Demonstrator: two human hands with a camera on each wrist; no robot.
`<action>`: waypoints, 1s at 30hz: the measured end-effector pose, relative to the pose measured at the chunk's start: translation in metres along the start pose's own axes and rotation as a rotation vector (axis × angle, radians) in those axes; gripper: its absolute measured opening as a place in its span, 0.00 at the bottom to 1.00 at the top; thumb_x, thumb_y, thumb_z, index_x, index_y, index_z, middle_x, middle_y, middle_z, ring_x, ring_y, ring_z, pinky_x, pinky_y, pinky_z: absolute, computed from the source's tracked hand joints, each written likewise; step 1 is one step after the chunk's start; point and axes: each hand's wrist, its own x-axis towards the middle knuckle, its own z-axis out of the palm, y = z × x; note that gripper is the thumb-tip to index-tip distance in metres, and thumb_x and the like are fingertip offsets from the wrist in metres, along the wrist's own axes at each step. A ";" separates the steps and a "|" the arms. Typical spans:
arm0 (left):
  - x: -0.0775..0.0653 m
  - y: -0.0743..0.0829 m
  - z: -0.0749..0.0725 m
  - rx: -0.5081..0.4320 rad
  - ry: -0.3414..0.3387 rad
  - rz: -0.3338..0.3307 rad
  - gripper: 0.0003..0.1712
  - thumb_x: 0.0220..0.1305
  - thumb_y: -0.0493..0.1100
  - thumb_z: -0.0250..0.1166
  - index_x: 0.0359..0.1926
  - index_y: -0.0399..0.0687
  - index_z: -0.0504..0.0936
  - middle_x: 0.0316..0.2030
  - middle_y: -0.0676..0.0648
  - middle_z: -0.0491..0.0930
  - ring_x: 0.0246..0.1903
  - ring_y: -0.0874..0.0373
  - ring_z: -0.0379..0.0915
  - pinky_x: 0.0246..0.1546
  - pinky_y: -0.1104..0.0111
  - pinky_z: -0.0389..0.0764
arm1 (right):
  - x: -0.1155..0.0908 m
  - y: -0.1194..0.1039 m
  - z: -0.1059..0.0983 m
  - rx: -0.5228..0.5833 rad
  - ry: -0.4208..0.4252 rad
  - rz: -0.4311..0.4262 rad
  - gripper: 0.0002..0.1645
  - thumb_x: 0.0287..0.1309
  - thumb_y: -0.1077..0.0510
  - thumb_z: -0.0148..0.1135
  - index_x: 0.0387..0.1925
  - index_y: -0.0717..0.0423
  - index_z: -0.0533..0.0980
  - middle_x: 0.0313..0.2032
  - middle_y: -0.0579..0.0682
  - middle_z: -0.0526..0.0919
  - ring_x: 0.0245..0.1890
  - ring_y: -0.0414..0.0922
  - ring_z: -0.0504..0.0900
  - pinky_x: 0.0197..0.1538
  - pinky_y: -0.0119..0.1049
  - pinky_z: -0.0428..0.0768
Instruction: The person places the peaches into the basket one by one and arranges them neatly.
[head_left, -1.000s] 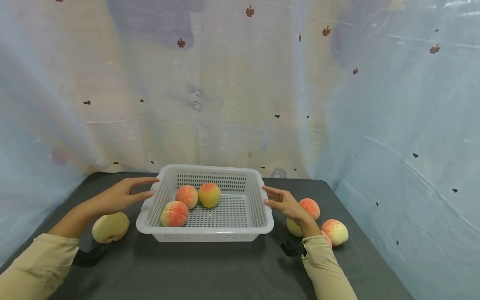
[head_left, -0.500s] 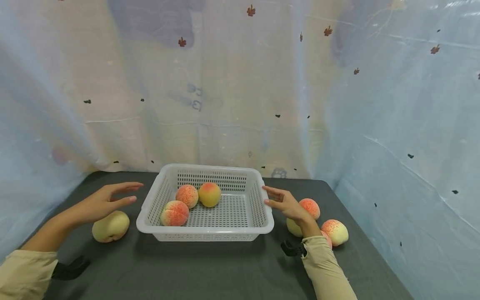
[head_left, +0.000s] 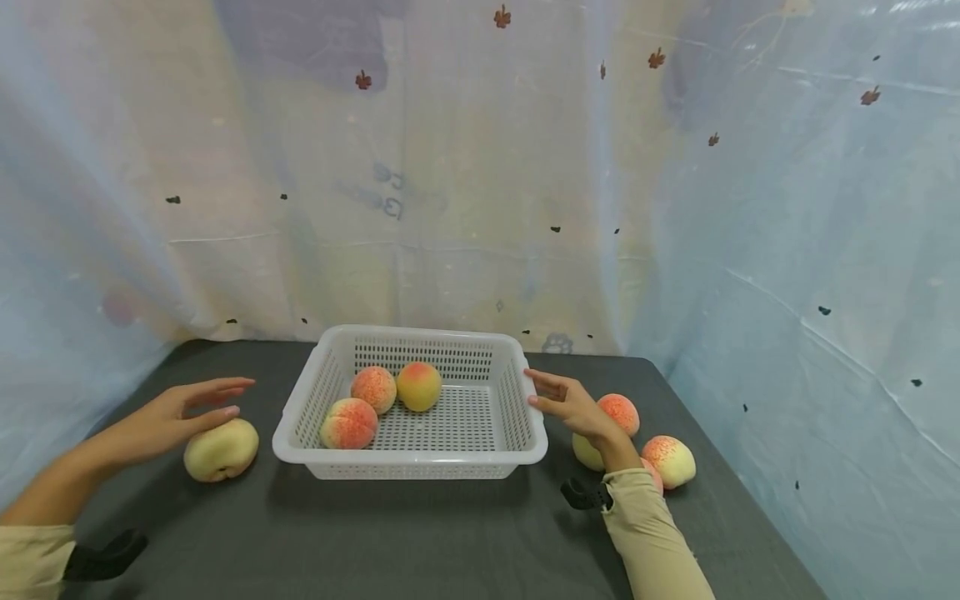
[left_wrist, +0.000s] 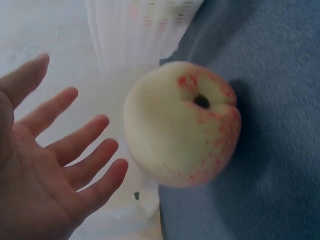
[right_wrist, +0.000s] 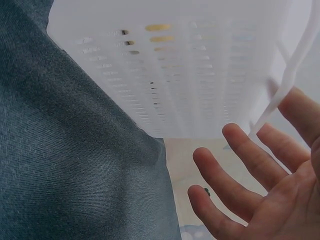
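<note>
My left hand [head_left: 172,421] hovers behind and above a pale yellow peach [head_left: 221,452] on the left of the table. Its fingers are spread and hold nothing. In the left wrist view, the fingertips are beside this peach [left_wrist: 175,135], whose dark stem hollow and red speckles show. My right hand [head_left: 576,410] has its fingertips at the right rim of a white plastic basket [head_left: 408,457], fingers loosely extended. The right wrist view shows the thumb side of that hand [right_wrist: 270,185] at the basket's edge. Three red-and-yellow peaches [head_left: 348,423] lie in the basket's left half.
Several more peaches [head_left: 670,461] lie on the right of the dark cloth-covered table [head_left: 405,542], partly hidden behind the right wrist and forearm. A patterned plastic curtain [head_left: 465,167] hangs behind the table and along its sides.
My left hand has left the basket's left rim and moved left and back toward the pale peach. The right hand and the basket have stayed where they were.
</note>
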 end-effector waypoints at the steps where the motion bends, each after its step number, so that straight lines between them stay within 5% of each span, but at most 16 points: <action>1: -0.002 -0.001 0.000 -0.005 -0.016 -0.002 0.29 0.75 0.48 0.59 0.74 0.58 0.67 0.69 0.52 0.68 0.54 0.93 0.56 0.48 0.57 0.80 | 0.000 0.000 0.000 -0.002 -0.002 -0.005 0.38 0.72 0.57 0.59 0.77 0.60 0.58 0.72 0.63 0.67 0.70 0.61 0.71 0.65 0.52 0.77; 3: -0.005 -0.005 -0.001 -0.017 -0.053 -0.001 0.30 0.75 0.47 0.59 0.75 0.60 0.66 0.70 0.52 0.67 0.55 0.94 0.54 0.49 0.53 0.80 | 0.000 -0.001 -0.001 -0.004 -0.004 -0.011 0.38 0.72 0.57 0.59 0.77 0.61 0.57 0.73 0.64 0.67 0.70 0.62 0.71 0.65 0.52 0.77; 9: -0.014 -0.016 -0.002 -0.019 -0.113 -0.019 0.30 0.76 0.47 0.57 0.76 0.62 0.64 0.70 0.61 0.64 0.57 0.93 0.54 0.45 0.68 0.78 | -0.001 -0.002 -0.002 0.005 -0.006 -0.024 0.38 0.72 0.57 0.59 0.77 0.62 0.58 0.73 0.65 0.65 0.70 0.64 0.70 0.66 0.55 0.75; 14: -0.020 -0.027 -0.002 -0.061 -0.117 -0.043 0.29 0.77 0.47 0.55 0.76 0.57 0.64 0.63 0.81 0.61 0.57 0.89 0.60 0.44 0.74 0.77 | -0.001 -0.001 -0.001 0.004 -0.008 -0.018 0.38 0.72 0.58 0.59 0.77 0.61 0.58 0.73 0.64 0.66 0.69 0.61 0.72 0.66 0.53 0.76; 20: -0.023 -0.040 -0.001 -0.152 -0.175 -0.100 0.31 0.79 0.47 0.52 0.78 0.49 0.59 0.61 0.83 0.60 0.56 0.91 0.59 0.44 0.75 0.76 | -0.002 -0.001 0.000 0.020 -0.016 -0.027 0.38 0.72 0.59 0.59 0.77 0.62 0.57 0.73 0.65 0.66 0.69 0.62 0.72 0.65 0.51 0.77; 23: -0.022 -0.046 0.002 -0.161 -0.195 -0.110 0.32 0.80 0.47 0.51 0.78 0.41 0.58 0.67 0.70 0.64 0.55 0.92 0.59 0.44 0.76 0.77 | -0.002 -0.001 0.000 0.024 -0.022 -0.041 0.38 0.72 0.59 0.58 0.77 0.63 0.57 0.73 0.66 0.66 0.69 0.64 0.72 0.64 0.52 0.78; 28: -0.021 -0.053 0.007 -0.140 -0.218 -0.119 0.34 0.80 0.47 0.51 0.76 0.31 0.57 0.70 0.27 0.64 0.51 0.93 0.58 0.42 0.75 0.77 | -0.002 -0.002 -0.001 0.024 -0.023 -0.048 0.38 0.72 0.58 0.58 0.77 0.64 0.57 0.72 0.67 0.66 0.68 0.64 0.72 0.64 0.51 0.78; 30: -0.021 -0.055 0.008 -0.149 -0.240 -0.130 0.34 0.80 0.47 0.50 0.76 0.30 0.56 0.70 0.22 0.62 0.50 0.93 0.59 0.42 0.75 0.77 | -0.002 -0.003 -0.001 0.024 -0.024 -0.053 0.38 0.72 0.58 0.58 0.77 0.64 0.56 0.72 0.67 0.67 0.68 0.64 0.73 0.64 0.51 0.78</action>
